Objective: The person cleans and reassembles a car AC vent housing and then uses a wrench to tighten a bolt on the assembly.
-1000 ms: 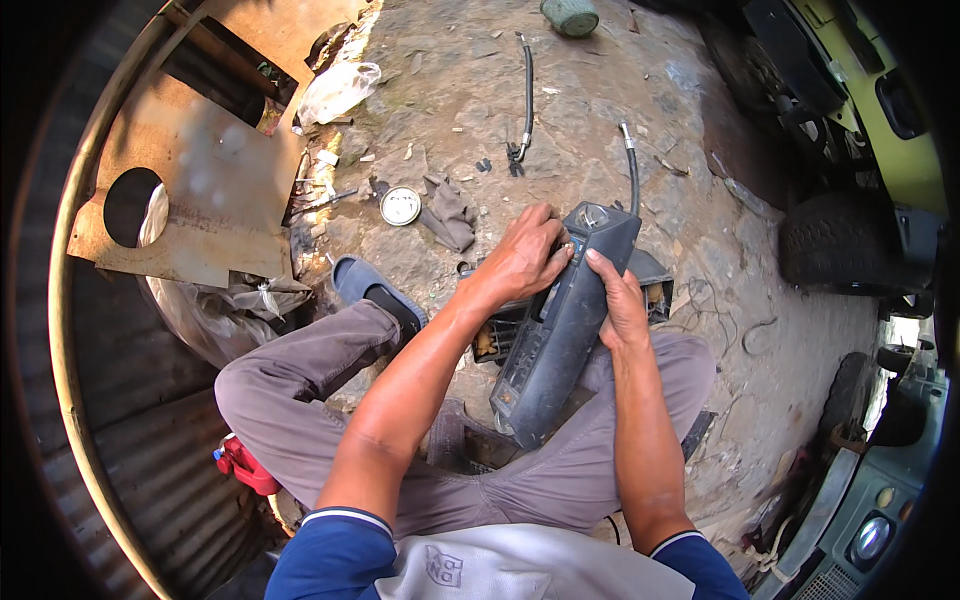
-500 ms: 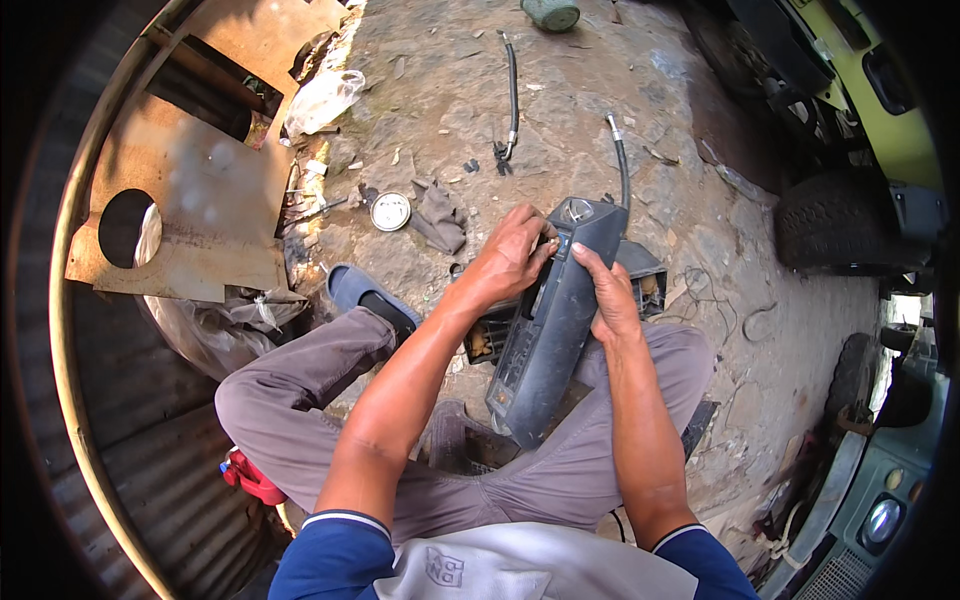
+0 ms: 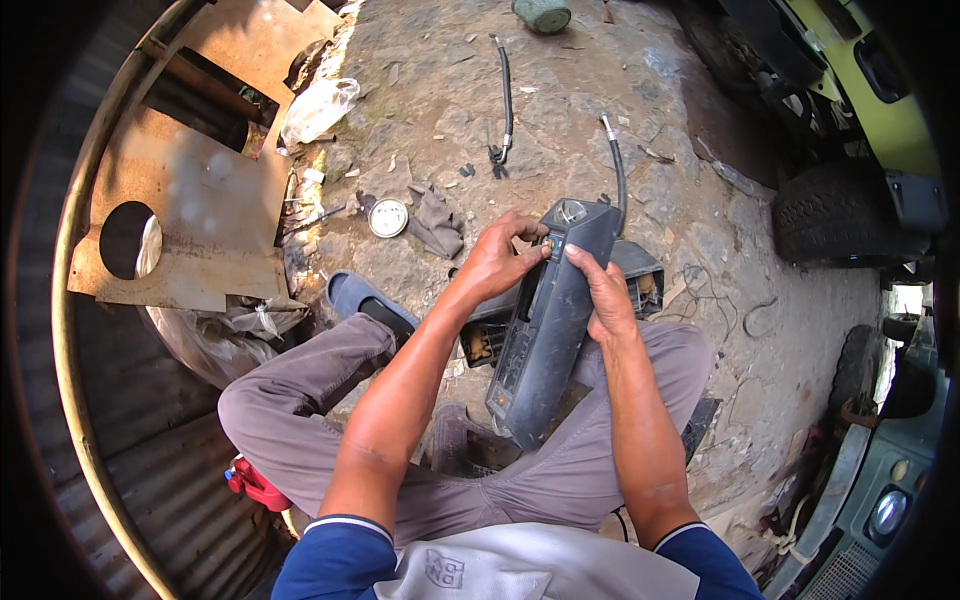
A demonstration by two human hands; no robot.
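A long dark-grey plastic dashboard panel (image 3: 544, 350) lies tilted between my legs, with a clear round fitting at its far end. My left hand (image 3: 498, 258) reaches its upper left side, fingers bent and pinching at a small part in an opening, too small to name. My right hand (image 3: 607, 298) grips the panel's right side, thumb on the top beside that opening. Beneath it rests another black plastic housing (image 3: 480, 342), partly hidden. A round pale tin or gauge (image 3: 387, 218) and a grey rag (image 3: 434, 226) lie on the ground just beyond.
Rough stone ground (image 3: 420, 120) holds two black hoses (image 3: 507, 100), a green can (image 3: 542, 14) and loose wire. Left are rusty cut sheets (image 3: 190, 200), plastic bags, corrugated metal and a red jug (image 3: 262, 482). Vehicles line the right, with a large tyre (image 3: 832, 225).
My head view has shifted slightly, moving the ground objects left in frame. My left fingers have adjusted their pinch at the opening; my right hand keeps its grip on the panel.
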